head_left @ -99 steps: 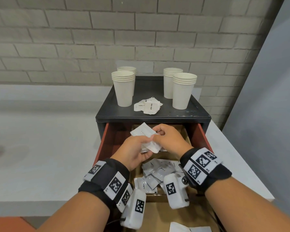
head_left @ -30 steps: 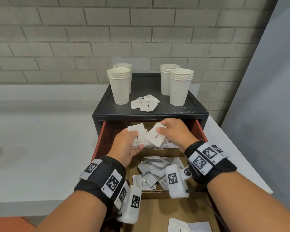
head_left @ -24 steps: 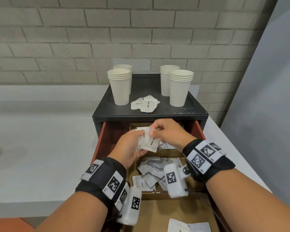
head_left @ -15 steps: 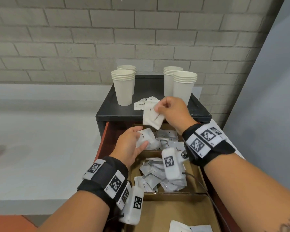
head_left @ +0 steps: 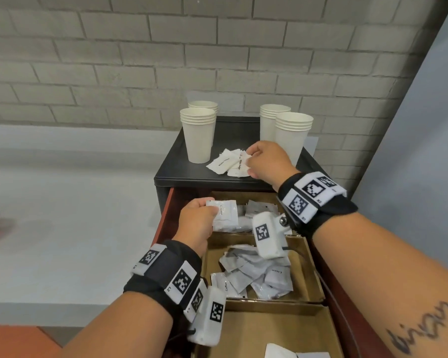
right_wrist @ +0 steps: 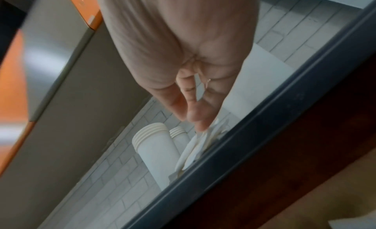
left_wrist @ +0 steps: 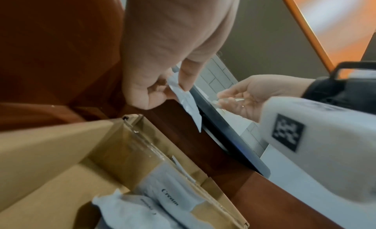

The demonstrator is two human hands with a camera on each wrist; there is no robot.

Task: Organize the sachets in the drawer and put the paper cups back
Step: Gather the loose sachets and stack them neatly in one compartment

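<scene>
On the left of the black cabinet's top (head_left: 233, 133) stand two stacks of paper cups (head_left: 199, 134); they look thin-walled and very light, so I would take a stack low round its wall with a gentle wrap, since a hard squeeze would likely dent it. Below them, the left hand (head_left: 195, 226) is clenched in a pinch on the edge of a cream sachet (head_left: 226, 214), held over the back compartment of the open drawer (head_left: 305, 267). These packets seem limp, slick and nearly weightless, so a pinch at a sealed edge or corner should hold best. More sachets lie jumbled in the drawer's middle compartment (head_left: 256, 273). Further right, on the cabinet top, sits a small pile of white sugar sachets (head_left: 228, 164), and the right hand (head_left: 265, 161) rests at it with loosely bent fingers; whether that grip still pinches a packet I cannot tell. Beyond it stand two more cup stacks (head_left: 292, 135).
</scene>
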